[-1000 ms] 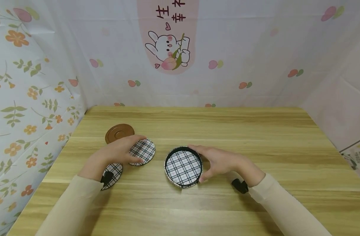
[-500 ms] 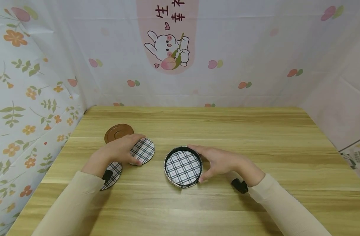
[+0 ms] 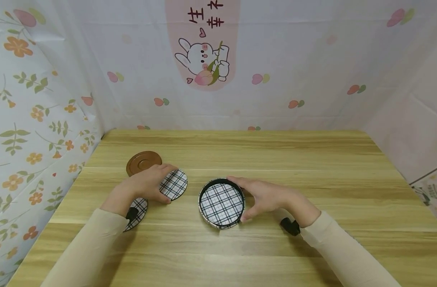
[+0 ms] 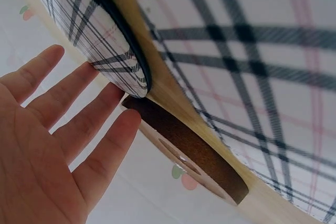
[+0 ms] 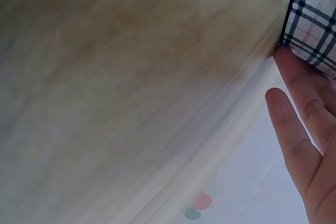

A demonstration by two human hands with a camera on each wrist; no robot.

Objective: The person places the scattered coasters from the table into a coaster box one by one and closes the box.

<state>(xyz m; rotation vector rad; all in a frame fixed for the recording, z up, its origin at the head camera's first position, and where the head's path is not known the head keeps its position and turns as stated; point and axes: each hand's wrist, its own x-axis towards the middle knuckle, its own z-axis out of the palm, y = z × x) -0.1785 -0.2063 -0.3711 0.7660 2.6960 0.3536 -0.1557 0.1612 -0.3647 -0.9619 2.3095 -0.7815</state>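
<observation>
In the head view, my left hand (image 3: 148,182) arches over a round plaid coaster (image 3: 175,184) lying on the table, thumb near its near edge and fingers near its far edge. The left wrist view shows the fingers (image 4: 102,163) nearly straight, fingertips touching or very near the coaster (image 4: 97,30). My right hand (image 3: 266,196) rests against the right side of a shallow round plaid box (image 3: 222,204) with a dark inner wall. In the right wrist view, one straight finger touches the plaid side (image 5: 317,22). Another plaid coaster (image 3: 141,209) lies partly hidden under the left wrist.
A brown round disc with raised rings (image 3: 144,162) lies behind my left hand. The wood-grain table (image 3: 293,155) meets a white printed curtain (image 3: 293,52) at the back. A flowered curtain (image 3: 35,119) hangs along the left side.
The left thumb has slid from on top of the coaster toward its near edge. The right hand and the box stay where they were.
</observation>
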